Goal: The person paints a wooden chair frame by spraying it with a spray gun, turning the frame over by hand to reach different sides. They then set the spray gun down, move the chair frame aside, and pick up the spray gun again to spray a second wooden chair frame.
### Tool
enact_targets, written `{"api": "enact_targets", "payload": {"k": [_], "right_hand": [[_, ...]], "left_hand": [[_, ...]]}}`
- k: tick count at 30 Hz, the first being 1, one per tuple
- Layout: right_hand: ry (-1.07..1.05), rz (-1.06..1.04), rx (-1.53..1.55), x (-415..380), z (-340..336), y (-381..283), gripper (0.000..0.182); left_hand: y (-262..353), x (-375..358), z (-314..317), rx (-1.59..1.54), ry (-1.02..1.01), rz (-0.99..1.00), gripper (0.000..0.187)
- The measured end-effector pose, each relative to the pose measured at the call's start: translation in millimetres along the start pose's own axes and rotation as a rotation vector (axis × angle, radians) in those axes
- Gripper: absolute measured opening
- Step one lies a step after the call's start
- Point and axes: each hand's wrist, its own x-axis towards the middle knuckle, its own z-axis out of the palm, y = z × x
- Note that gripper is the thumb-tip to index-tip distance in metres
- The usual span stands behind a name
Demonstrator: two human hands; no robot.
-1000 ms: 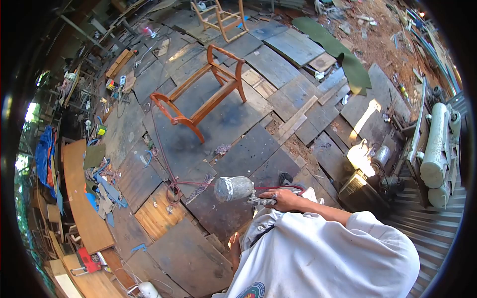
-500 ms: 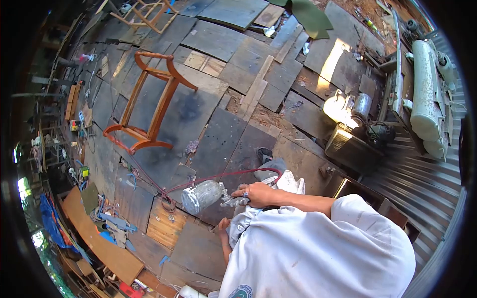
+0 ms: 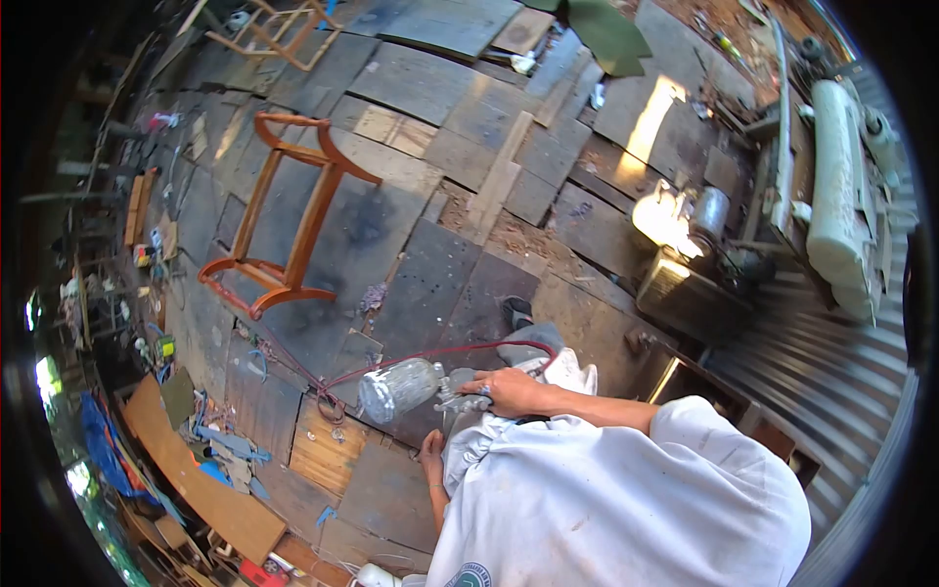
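Note:
A spray gun (image 3: 458,393) with a large, paint-smeared metal cup (image 3: 399,389) is gripped in my right hand (image 3: 509,391), out in front of my body. From the gun a dark red hose (image 3: 440,349) loops round and trails over the floor to the left. My left hand (image 3: 431,450) hangs low beside my shirt, near the cup but apart from it; its fingers look loose and nothing shows in them. Farther forward, a glossy orange-brown wooden frame (image 3: 305,225) with curved ends, like a stool or bench frame, rests on the dark-stained boards.
Uneven sheets and planks (image 3: 469,108) cover the ground. A pale wooden frame (image 3: 279,34) stands at the far left. On the right are a compressor-like machine (image 3: 709,210), a white tank (image 3: 839,186) and a corrugated metal wall (image 3: 831,367). Scraps (image 3: 230,450) lie at lower left.
The view has shifted slightly, with the wooden frame a little farther left. My left hand has moved slightly left and its fingers look looser. My right hand keeps hold of the spray gun.

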Motion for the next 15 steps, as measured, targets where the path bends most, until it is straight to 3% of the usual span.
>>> {"api": "enact_targets", "payload": {"k": [8, 15], "right_hand": [[-0.025, 0.012, -0.069, 15.5, 18.1, -3.8, 0.048], [-0.035, 0.016, -0.123, 33.6, 34.0, -8.6, 0.048]], "left_hand": [[-55.3, 22.1, -15.2, 0.018, 0.064, 0.003, 0.034], [-61.9, 23.5, -38.9, 0.060, 0.118, -0.069, 0.029]]}}
